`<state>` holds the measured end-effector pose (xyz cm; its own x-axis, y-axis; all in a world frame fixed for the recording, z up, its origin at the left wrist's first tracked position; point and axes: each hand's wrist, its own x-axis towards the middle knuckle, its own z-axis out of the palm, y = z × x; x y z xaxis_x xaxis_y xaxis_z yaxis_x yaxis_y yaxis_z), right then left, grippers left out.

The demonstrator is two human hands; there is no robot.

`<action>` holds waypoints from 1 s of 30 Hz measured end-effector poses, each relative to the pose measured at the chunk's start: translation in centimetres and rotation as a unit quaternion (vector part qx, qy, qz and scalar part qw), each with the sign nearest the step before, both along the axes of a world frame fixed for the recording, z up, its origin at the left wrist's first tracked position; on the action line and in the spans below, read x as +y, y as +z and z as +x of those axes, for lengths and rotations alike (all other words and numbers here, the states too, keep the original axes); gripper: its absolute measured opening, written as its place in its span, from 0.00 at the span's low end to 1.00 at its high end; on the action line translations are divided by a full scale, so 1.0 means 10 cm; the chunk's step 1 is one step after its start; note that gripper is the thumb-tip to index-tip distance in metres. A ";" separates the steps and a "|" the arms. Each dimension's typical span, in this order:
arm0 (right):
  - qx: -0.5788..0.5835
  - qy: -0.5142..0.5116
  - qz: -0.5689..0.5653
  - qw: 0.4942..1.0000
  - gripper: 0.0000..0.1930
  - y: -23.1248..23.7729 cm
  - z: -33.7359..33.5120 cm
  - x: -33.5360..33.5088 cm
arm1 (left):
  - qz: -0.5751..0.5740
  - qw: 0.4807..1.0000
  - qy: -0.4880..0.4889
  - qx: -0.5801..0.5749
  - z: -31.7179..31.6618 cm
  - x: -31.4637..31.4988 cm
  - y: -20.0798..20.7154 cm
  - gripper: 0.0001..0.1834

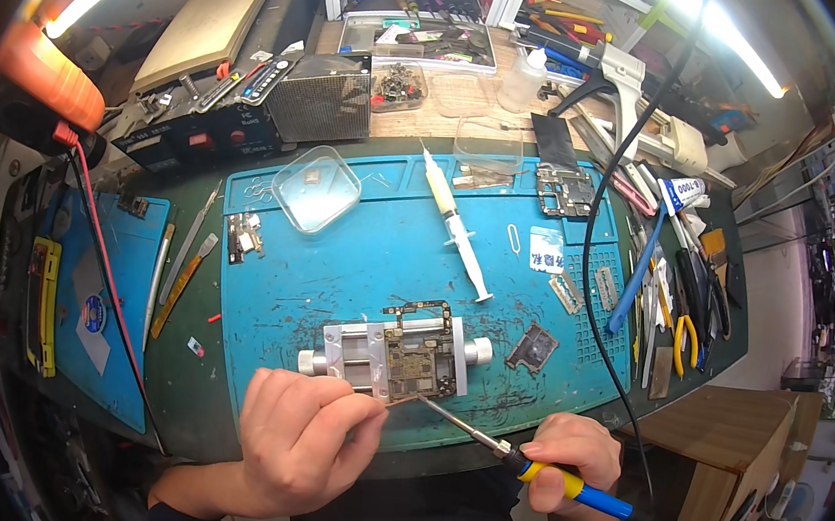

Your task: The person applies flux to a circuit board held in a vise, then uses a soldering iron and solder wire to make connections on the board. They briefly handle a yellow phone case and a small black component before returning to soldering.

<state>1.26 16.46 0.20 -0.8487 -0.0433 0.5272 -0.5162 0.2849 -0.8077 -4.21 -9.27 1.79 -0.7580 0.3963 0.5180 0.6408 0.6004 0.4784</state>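
My right hand (568, 468) grips a soldering iron (572, 484) by its yellow and blue handle. The iron's tip meets the lower edge of a phone circuit board (410, 364), which is clamped in a metal board holder (357, 347) with round knobs at both ends. Left of the tip, my left hand (305, 441) is closed in a pinch. A thin copper-coloured strip (402, 400) runs from its fingertips toward the iron's tip; it looks like desoldering braid. The strip's other end is hidden by the fingers.
Behind the holder, a syringe (453, 226) of yellowish paste lies on the blue mat (278, 297), with a clear plastic box (316, 190) to its left. A dark square part (534, 348) rests right of the holder. A black cable (595, 217) hangs across the right side, before pliers (687, 337).
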 end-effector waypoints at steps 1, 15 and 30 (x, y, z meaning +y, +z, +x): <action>-0.001 -0.001 -0.002 1.000 0.09 0.00 0.00 -0.01 | 0.002 1.000 0.001 0.000 0.00 0.00 0.00 0.13; -0.015 0.008 0.004 1.000 0.08 0.04 -0.03 -0.07 | -0.002 1.000 0.011 -0.005 0.00 -0.07 0.02 0.14; -0.023 0.012 0.003 1.000 0.08 0.05 -0.02 -0.06 | 0.004 1.000 0.011 -0.009 0.01 -0.06 0.01 0.14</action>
<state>1.01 15.81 0.69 -0.8709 -0.0677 0.4867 -0.4850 0.2778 -0.8292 -4.10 -9.84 1.89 -0.7752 0.3763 0.5074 0.6194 0.6103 0.4938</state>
